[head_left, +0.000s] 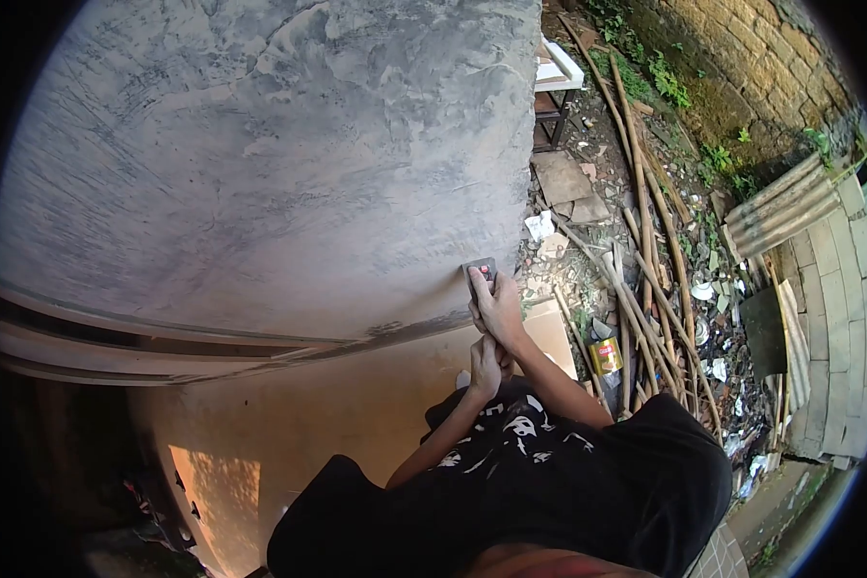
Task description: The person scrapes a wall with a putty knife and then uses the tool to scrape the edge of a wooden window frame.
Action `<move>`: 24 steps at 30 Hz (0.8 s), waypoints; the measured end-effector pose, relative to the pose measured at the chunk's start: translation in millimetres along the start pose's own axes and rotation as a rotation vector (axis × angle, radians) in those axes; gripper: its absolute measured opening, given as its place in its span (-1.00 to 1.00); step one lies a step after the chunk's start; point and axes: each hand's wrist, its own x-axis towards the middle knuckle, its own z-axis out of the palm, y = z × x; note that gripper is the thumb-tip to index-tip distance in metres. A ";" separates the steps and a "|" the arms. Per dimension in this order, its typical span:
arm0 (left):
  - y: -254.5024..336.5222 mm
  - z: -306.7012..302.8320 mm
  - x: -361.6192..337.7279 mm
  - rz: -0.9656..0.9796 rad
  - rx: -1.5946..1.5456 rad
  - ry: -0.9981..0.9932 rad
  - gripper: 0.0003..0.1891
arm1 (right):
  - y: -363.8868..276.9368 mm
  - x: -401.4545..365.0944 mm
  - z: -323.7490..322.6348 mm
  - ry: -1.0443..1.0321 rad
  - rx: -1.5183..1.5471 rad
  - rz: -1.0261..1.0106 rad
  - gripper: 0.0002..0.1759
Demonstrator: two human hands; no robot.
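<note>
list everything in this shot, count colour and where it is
plastered wall: one, grey, fills upper left
lower wall: one, tan, under the grey plaster
hand tool: one, grey with red spots, pressed on the plaster edge
poles: many, brown, lying on the ground at right
tin can: one, yellow with red label, among the poles
corrugated sheets: a few, grey, far right
stone wall: one, brown, top right
shirt: one, black with white print, bottom
right hand: holds the hand tool
left hand: against the right wrist
</note>
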 end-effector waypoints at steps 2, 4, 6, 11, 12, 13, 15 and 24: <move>3.6 2.8 -4.5 0.006 -0.013 -0.015 -0.46 | -7.0 -3.2 0.0 -0.008 -0.039 0.057 -0.58; -3.4 1.8 1.7 0.089 0.022 0.014 -0.47 | -3.2 -1.1 -0.6 0.003 -0.038 0.034 -0.58; -3.3 0.4 5.2 0.080 0.016 0.039 -0.48 | -2.1 -1.0 1.0 0.007 -0.032 0.016 -0.59; 5.8 4.1 8.9 0.161 0.040 0.051 -0.51 | -6.6 3.0 3.9 -0.021 -0.014 0.000 -0.60; 3.2 3.3 10.0 0.155 0.040 0.052 -0.51 | -7.8 2.3 3.7 -0.019 -0.015 0.006 -0.60; 1.9 3.3 14.7 0.231 0.070 0.033 -0.50 | -10.9 4.0 3.6 -0.034 0.010 0.022 -0.61; -2.7 -1.1 16.9 0.293 0.104 0.021 -0.49 | -11.1 2.3 5.1 -0.047 0.038 0.053 -0.61; -1.8 -4.4 6.4 0.146 0.000 -0.063 -0.47 | -29.1 -3.3 7.8 -0.027 -0.066 0.088 -0.60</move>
